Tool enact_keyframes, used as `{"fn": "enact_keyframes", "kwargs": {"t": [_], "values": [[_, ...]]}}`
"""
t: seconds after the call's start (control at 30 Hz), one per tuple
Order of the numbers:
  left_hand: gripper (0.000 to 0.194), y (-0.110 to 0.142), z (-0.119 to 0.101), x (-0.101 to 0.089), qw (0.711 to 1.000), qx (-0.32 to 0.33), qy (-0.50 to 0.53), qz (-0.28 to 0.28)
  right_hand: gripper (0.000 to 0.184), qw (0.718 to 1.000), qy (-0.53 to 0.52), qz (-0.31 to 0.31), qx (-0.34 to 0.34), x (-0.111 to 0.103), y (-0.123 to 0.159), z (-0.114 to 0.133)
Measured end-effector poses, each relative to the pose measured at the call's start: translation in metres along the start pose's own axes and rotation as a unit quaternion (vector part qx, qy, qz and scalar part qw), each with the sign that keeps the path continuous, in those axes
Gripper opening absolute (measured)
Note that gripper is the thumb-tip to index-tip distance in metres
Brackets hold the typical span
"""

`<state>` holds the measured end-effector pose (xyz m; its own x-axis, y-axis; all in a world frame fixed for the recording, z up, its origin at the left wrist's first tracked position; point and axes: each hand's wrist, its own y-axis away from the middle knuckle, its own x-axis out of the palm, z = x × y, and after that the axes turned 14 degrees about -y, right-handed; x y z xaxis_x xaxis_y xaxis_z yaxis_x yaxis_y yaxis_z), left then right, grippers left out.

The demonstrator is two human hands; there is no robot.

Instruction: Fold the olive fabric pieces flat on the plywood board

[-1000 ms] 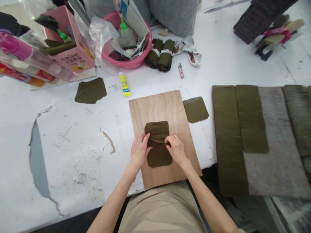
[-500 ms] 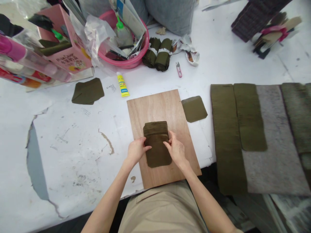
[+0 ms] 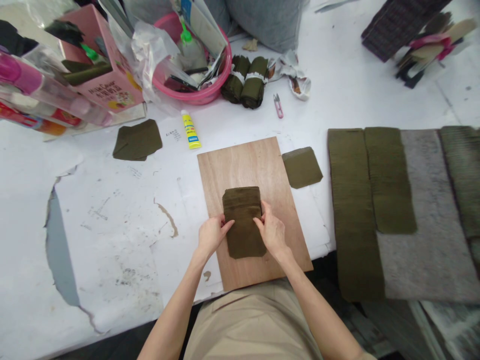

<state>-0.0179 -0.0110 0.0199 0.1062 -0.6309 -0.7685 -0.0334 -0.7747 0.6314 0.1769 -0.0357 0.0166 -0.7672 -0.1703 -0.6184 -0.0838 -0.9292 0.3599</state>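
An olive-green stack of cut fabric pieces (image 3: 245, 235) lies on a wooden board (image 3: 247, 162) at the table's near edge. Its upper end shows several stepped layers. My left hand (image 3: 213, 232) pinches the left side of the pieces, thumb on top and fingers at the edge. On the opposite side, my right hand (image 3: 270, 227) grips the right edge in the same way, its thumb tip on the upper face. The fingertips beneath are partly hidden. Just right of the board lies another olive fabric piece (image 3: 303, 167), touched by neither hand.
Behind the board are a yellow glue tube (image 3: 191, 131), pink thread snips (image 3: 278, 106), rolled fabric bundles (image 3: 255, 82) and a pink basket (image 3: 210, 95). More olive pieces (image 3: 138, 141) lie left. A grey mat (image 3: 423, 265) with olive fabric rows is at right.
The top piece has shifted slightly, and the gap near its upper edge shows less. My left thumb has moved up a little. The whole view has drifted slightly.
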Motion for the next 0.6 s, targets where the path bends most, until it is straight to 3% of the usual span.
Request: {"fn": "enact_keyframes", "kwargs": {"t": [0.6], "values": [[0.030,-0.0050,0.0036,0.0010,1.000,0.000,-0.003,0.017,0.056,1.000,-0.029,-0.001,-0.002,0.0019,-0.0009,-0.0062]]}}
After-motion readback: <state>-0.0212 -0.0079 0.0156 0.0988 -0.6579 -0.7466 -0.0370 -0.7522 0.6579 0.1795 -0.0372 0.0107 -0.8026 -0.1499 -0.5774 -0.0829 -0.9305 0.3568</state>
